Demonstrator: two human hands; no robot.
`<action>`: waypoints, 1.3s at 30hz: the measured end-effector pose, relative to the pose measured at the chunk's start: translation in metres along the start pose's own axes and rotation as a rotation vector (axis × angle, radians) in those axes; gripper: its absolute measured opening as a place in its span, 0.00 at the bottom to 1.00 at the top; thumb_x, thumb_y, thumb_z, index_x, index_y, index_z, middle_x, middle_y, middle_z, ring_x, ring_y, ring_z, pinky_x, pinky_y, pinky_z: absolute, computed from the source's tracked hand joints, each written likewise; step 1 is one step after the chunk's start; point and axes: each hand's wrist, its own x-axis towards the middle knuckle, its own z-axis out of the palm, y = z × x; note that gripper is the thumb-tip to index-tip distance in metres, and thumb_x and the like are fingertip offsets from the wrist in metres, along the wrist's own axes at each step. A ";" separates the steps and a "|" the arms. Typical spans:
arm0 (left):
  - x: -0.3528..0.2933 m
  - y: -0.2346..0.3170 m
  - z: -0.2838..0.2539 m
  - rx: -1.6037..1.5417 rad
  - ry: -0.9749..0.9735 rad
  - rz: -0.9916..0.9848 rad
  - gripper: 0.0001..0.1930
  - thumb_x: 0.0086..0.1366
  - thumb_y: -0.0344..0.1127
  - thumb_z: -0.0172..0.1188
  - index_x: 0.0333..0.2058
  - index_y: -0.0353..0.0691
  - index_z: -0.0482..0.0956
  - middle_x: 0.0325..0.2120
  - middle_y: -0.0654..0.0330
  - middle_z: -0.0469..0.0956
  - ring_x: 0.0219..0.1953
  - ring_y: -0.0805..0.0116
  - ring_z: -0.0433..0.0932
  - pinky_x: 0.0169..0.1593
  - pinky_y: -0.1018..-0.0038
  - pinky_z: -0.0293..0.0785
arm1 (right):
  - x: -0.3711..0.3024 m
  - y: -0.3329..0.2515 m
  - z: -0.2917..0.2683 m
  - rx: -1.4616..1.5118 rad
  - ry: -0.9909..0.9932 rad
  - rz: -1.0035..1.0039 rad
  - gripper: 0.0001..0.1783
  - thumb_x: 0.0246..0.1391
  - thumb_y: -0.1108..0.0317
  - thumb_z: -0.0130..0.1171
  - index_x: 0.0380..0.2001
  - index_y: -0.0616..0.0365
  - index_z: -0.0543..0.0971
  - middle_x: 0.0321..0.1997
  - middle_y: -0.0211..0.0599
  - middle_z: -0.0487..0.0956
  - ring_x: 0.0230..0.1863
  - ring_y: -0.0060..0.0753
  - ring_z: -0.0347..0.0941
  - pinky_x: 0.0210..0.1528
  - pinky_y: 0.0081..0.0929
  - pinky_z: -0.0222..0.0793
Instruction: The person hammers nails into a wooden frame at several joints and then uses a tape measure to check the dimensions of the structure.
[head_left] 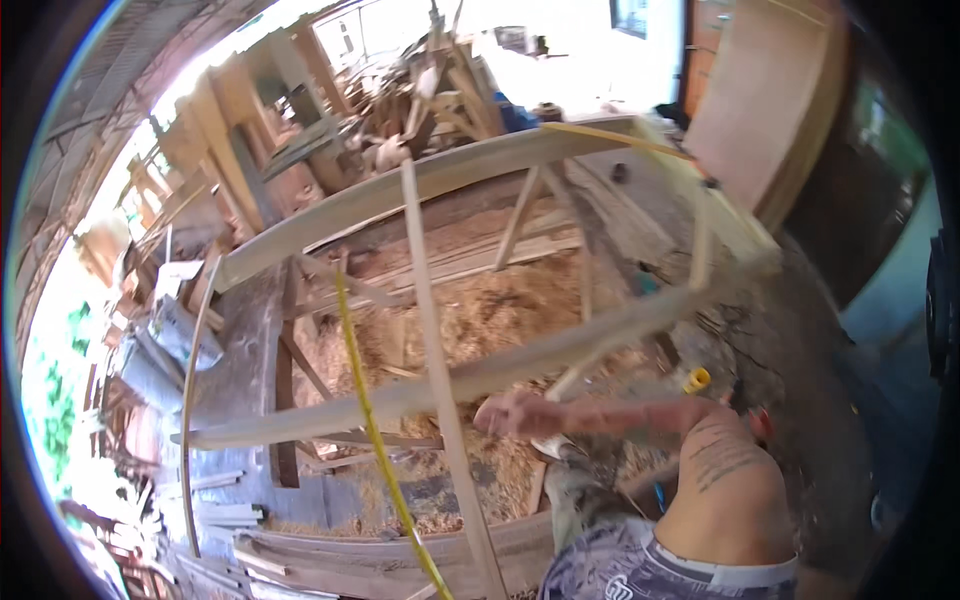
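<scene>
Neither of my hands shows in the head view. A yellow measuring tape runs from the bottom edge up across a bare wooden frame. A thin wooden slat leans across the frame's two long rails, just right of the tape. At the lower right another person, bare-backed with a tattooed arm and patterned shorts, bends over. Their hand reaches left onto the near rail, close to the slat.
Sawdust and shavings cover the ground under the frame. Stacked timber and offcuts crowd the back, and planks lie at the lower left. A large board leans at the upper right. A small yellow object lies near the person's arm.
</scene>
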 end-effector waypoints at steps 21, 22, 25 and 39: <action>0.269 0.238 0.178 0.103 0.253 -0.101 0.10 0.62 0.34 0.58 0.37 0.34 0.83 0.28 0.48 0.80 0.30 0.53 0.80 0.35 0.62 0.74 | 0.137 0.042 -0.180 0.431 0.289 0.572 0.15 0.65 0.60 0.54 0.39 0.64 0.77 0.31 0.33 0.80 0.29 0.20 0.76 0.29 0.19 0.71; 0.271 0.244 0.177 0.136 0.314 -0.054 0.10 0.62 0.34 0.58 0.36 0.34 0.83 0.28 0.48 0.80 0.30 0.51 0.80 0.35 0.62 0.74 | 0.146 0.049 -0.178 0.406 0.315 0.548 0.14 0.63 0.62 0.56 0.36 0.64 0.78 0.26 0.34 0.80 0.26 0.20 0.75 0.28 0.19 0.70; 0.270 0.238 0.173 0.141 0.416 -0.020 0.10 0.63 0.35 0.58 0.35 0.35 0.83 0.29 0.47 0.80 0.32 0.47 0.80 0.37 0.58 0.74 | 0.172 0.044 -0.177 0.426 0.225 0.502 0.13 0.62 0.63 0.56 0.33 0.64 0.79 0.25 0.34 0.80 0.25 0.20 0.75 0.26 0.20 0.70; 0.197 0.176 0.196 0.442 0.677 -0.315 0.11 0.65 0.40 0.56 0.38 0.41 0.81 0.37 0.43 0.75 0.36 0.43 0.78 0.39 0.53 0.74 | 0.292 0.128 -0.231 0.253 0.363 0.535 0.11 0.54 0.65 0.57 0.26 0.63 0.80 0.24 0.37 0.81 0.20 0.27 0.76 0.22 0.26 0.71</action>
